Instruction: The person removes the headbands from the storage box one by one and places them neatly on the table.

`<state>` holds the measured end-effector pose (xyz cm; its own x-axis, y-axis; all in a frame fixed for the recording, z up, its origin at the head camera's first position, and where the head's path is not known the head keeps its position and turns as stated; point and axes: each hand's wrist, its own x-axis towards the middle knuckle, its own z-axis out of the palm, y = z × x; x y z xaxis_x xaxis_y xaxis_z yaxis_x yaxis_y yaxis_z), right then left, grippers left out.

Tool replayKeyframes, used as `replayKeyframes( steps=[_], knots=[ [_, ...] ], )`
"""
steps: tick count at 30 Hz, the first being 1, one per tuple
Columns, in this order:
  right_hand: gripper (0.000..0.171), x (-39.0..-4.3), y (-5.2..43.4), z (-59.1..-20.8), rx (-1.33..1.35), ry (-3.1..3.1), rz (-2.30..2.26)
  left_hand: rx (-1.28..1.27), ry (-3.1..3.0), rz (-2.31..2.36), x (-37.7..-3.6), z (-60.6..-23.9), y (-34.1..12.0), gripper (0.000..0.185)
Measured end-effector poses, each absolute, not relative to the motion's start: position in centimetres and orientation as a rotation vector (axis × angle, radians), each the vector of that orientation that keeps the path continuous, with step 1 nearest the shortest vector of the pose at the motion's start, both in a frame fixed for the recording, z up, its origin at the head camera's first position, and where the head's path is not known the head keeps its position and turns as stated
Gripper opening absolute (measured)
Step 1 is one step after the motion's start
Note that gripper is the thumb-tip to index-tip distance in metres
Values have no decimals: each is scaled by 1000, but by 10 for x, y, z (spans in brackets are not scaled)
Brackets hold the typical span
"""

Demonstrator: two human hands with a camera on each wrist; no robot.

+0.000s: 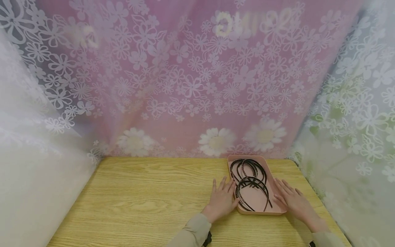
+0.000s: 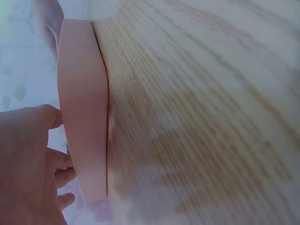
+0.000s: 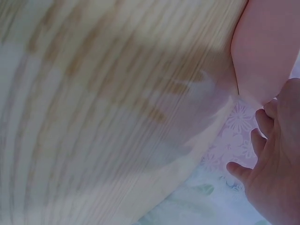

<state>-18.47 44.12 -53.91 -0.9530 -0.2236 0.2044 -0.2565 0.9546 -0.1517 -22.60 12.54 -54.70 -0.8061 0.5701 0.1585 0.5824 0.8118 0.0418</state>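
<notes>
A shallow pink tray (image 1: 274, 211) stands on the table toward the right, its far end near the back edge. Inside lie several dark toothed headbands (image 1: 268, 192), overlapping in two groups, one at the far end and one nearer. My left hand (image 1: 221, 201) is at the tray's left side, fingers spread and fairly straight, touching its rim. On the opposite side my right hand (image 1: 295, 204) rests against the right wall with fingers extended. In the left wrist view the tray's outer wall (image 2: 83, 108) shows beside the fingers. The right wrist view shows the right hand (image 3: 276, 164) by the wall.
The wood-grained table (image 1: 139, 195) stretches out to the left of the tray. A pink flowered curtain (image 1: 185, 85) hangs behind it. Whitish sheets flank the table, with the right sheet (image 1: 355, 154) close to the table's right edge.
</notes>
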Motion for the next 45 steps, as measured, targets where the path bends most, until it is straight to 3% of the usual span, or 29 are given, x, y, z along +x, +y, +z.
replayKeyframes(
  steps=[45],
  knots=[
    [68,-187,419,-551,436,-2878,257,-946,-2907,-225,-221,-541,93,64]
  ],
)
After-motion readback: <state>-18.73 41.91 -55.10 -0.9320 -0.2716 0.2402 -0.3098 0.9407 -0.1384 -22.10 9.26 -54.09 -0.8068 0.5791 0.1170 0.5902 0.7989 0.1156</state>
